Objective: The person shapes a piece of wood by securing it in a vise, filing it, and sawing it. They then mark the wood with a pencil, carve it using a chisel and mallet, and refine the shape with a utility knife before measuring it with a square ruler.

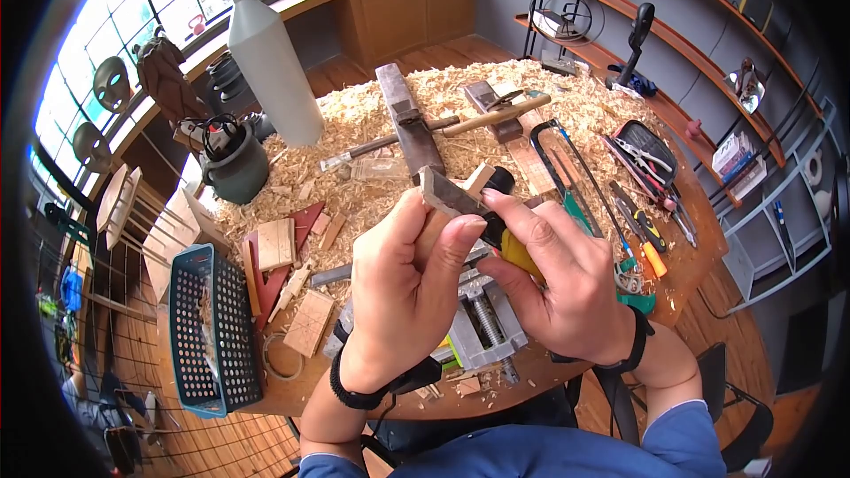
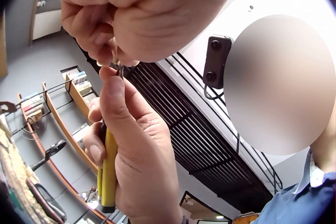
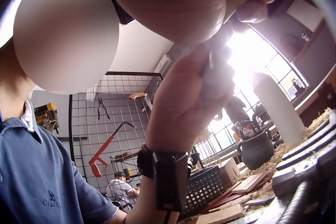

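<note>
In the head view, my left hand (image 1: 394,279) pinches a small flat piece (image 1: 447,195), greyish with a pale end, between thumb and fingers. Close to its right end are the fingertips of my right hand (image 1: 567,288). That hand grips a yellow-handled tool (image 1: 521,254), mostly covered by its fingers. The left wrist view shows the yellow handle (image 2: 108,174) lying along the right palm, with a thin metal tip (image 2: 120,70) at the fingertips, close to the left fingers. Whether the tip touches the piece cannot be told.
Below the hands is a metal vise (image 1: 487,323). A perforated basket (image 1: 212,327) stands left, near wood blocks (image 1: 310,322). Farther back are shavings (image 1: 345,115), a wooden plane (image 1: 412,128), a pot (image 1: 237,168) and a tall bottle (image 1: 273,62). Right lie a saw (image 1: 580,164) and pliers (image 1: 639,219).
</note>
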Motion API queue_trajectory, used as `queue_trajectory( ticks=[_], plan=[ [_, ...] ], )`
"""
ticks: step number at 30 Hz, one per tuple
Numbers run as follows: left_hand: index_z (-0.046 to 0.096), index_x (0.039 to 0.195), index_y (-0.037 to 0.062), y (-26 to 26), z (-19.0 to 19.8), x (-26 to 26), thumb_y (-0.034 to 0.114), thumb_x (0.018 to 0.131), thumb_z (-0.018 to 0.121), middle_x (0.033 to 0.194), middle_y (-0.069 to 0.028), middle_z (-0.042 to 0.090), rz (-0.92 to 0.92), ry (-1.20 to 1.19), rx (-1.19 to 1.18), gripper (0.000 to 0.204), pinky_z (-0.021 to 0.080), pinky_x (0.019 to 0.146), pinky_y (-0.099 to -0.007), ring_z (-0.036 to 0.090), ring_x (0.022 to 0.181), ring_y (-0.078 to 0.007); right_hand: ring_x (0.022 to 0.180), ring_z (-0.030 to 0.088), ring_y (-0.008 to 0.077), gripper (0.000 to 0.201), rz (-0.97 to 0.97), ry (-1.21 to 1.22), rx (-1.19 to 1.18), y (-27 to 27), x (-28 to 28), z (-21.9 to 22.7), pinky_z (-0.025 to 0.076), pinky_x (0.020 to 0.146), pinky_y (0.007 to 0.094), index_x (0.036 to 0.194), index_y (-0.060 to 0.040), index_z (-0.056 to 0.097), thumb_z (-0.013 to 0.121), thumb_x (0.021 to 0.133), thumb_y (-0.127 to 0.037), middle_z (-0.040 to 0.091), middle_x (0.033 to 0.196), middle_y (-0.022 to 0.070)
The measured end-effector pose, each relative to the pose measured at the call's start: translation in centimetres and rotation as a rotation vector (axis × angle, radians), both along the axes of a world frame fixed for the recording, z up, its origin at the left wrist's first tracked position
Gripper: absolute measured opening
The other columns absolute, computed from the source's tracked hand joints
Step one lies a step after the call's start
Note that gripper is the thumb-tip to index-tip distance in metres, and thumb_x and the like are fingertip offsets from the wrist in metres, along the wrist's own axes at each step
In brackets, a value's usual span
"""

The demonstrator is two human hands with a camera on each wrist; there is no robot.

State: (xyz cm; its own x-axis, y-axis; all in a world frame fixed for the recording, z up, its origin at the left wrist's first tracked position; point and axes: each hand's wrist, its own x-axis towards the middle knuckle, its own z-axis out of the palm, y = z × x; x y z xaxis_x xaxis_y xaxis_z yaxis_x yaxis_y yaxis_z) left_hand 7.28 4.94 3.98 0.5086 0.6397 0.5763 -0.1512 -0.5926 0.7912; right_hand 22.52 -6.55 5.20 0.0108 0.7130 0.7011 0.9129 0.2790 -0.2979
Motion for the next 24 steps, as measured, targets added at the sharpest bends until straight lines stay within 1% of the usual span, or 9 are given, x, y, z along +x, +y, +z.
queue_trajectory(
  ticks=[2,3,6,9,12,15,21,23,24],
  plan=[
    [0.066,0.113,-0.0035,0.1,-0.5,0.1,0.009,0.105,0.070,0.075,-0.0087,0.065,-0.089,-0.037,-0.112,0.016,0.048,0.061,-0.0283,0.053,0.064,-0.0116,0.072,0.069,0.0280,0.055,0.003,0.002,-0.004,-0.1,-0.1,0.1,0.054,0.061,0.0377,0.142,0.0040,0.063,0.082,0.093,-0.015,0.065,0.092,0.0149],
    [0.066,0.113,-0.0035,-0.1,-0.2,0.0,0.009,0.105,0.070,0.075,-0.0087,0.065,-0.088,-0.037,-0.112,0.016,0.048,0.061,-0.0283,0.053,0.064,-0.0116,0.072,0.069,0.0281,0.056,0.004,0.006,-0.009,-0.1,-0.2,0.2,0.054,0.061,0.0376,0.142,0.0039,0.063,0.082,0.093,-0.015,0.065,0.092,0.0150],
    [0.065,0.124,-0.0057,-0.7,0.4,0.1,0.008,0.105,0.068,0.084,-0.0103,0.068,-0.071,-0.006,-0.252,0.023,0.052,0.068,-0.0280,0.059,0.072,-0.0123,0.073,0.069,0.0284,0.055,0.006,0.013,-0.017,-0.1,-0.2,0.1,0.054,0.061,0.0377,0.142,0.0040,0.063,0.082,0.094,-0.016,0.065,0.093,0.0153],
    [0.062,0.130,-0.0081,-0.2,-0.5,0.6,0.007,0.106,0.067,0.090,-0.0117,0.070,-0.087,-0.123,-0.086,0.029,0.053,0.073,-0.0283,0.062,0.076,-0.0137,0.073,0.068,0.0288,0.055,0.007,0.019,-0.020,-0.1,-0.2,0.1,0.054,0.061,0.0377,0.141,0.0043,0.063,0.081,0.094,-0.016,0.065,0.093,0.0155],
    [0.061,0.130,-0.0094,-0.1,-0.6,0.5,0.007,0.106,0.066,0.089,-0.0112,0.070,-0.089,-0.135,-0.029,0.029,0.053,0.074,-0.0279,0.061,0.078,-0.0119,0.073,0.068,0.0291,0.055,0.005,0.016,-0.013,-0.2,-0.2,0.1,0.054,0.061,0.0377,0.141,0.0048,0.062,0.081,0.095,-0.017,0.065,0.092,0.0158],
    [0.060,0.132,-0.0099,-0.2,-0.6,0.2,0.006,0.107,0.065,0.085,-0.0099,0.066,-0.092,-0.074,-0.099,0.030,0.051,0.074,-0.0256,0.058,0.078,-0.0088,0.073,0.067,0.0297,0.055,0.009,0.045,-0.042,-0.4,-0.4,0.3,0.054,0.063,0.0381,0.141,0.0053,0.061,0.080,0.095,-0.017,0.064,0.092,0.0162],
    [0.061,0.133,-0.0105,-0.4,-0.1,0.4,0.007,0.107,0.067,0.083,-0.0035,0.058,-0.101,-0.129,-0.074,0.032,0.046,0.068,-0.0229,0.051,0.076,-0.0068,0.078,0.068,0.0331,0.054,0.075,0.166,-0.130,-0.6,-0.5,0.6,0.055,0.070,0.0399,0.142,0.0066,0.059,0.079,0.097,-0.016,0.066,0.096,0.0178],
    [0.061,0.135,-0.0105,-0.3,-0.2,0.0,0.008,0.106,0.068,0.090,-0.0038,0.063,-0.148,-0.108,-0.128,0.035,0.048,0.071,-0.0229,0.054,0.080,-0.0065,0.081,0.069,0.0348,0.054,0.105,0.201,-0.143,-0.5,-0.4,0.5,0.056,0.072,0.0402,0.142,0.0070,0.058,0.078,0.097,-0.016,0.067,0.099,0.0191],
    [0.061,0.135,-0.0105,-0.3,-0.1,-0.3,0.008,0.106,0.068,0.090,-0.0038,0.063,-0.149,-0.107,-0.128,0.035,0.048,0.071,-0.0229,0.054,0.080,-0.0065,0.081,0.069,0.0384,0.055,0.152,0.199,-0.107,-0.3,-0.3,0.3,0.056,0.071,0.0438,0.144,0.0054,0.057,0.077,0.097,-0.015,0.066,0.099,0.0202]
  ],
)
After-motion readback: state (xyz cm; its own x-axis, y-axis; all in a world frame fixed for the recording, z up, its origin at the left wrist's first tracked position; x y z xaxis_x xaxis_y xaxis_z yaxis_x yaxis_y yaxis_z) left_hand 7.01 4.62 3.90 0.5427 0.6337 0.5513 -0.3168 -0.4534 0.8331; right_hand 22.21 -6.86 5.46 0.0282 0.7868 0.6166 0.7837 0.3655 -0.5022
